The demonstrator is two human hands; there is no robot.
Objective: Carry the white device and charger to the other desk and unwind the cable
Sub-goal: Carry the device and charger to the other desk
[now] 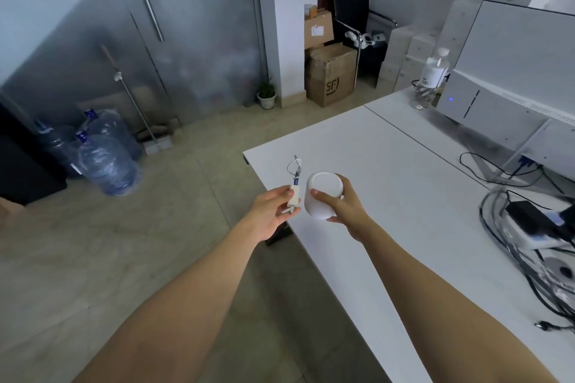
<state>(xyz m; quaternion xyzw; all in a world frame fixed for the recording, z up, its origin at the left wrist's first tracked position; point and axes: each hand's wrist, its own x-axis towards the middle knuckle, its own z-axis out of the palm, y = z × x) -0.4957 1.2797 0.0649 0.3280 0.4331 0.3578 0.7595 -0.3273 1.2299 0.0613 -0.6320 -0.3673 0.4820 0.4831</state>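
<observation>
My right hand (343,211) grips a white rounded device (322,194), held above the near-left corner of a white desk (389,211). My left hand (270,211) holds a small white charger (294,197) by its body, just left of the device and over the desk's edge. A short cable (295,166) sticks up from the charger in a small loop. The two hands are close together, the objects almost touching.
A white monitor (513,71) and a clear bottle (432,78) stand at the desk's far right. Black cables and a power strip (535,227) lie on the right. Water jugs (105,162), a mop and cardboard boxes (329,78) stand on the floor.
</observation>
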